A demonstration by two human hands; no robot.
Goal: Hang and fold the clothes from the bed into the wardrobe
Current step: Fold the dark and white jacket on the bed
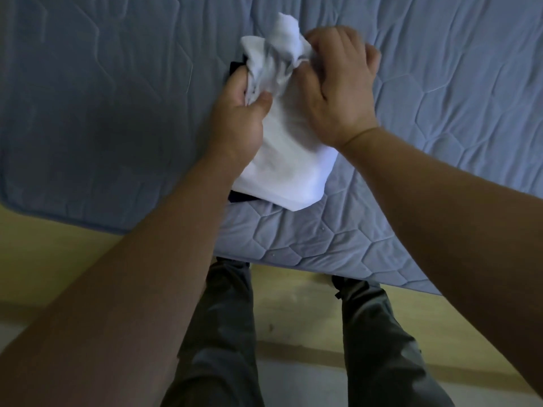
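White cloth garment (289,160), part-folded, lies atop a dark garment (235,196) near the front edge of the blue quilted bed (440,98), the fingers of left hand (238,118) and right hand (338,92) curled tight on its bunched far end; folding incomplete, stowing in the wardrobe judged outstanding.

White garment (291,160) gripped close to the near edge of the bed (117,113)
The left hand (241,113) and right hand (338,92), 2 in all, clutch its crumpled top; its smooth lower half lies over a dark garment (239,198).
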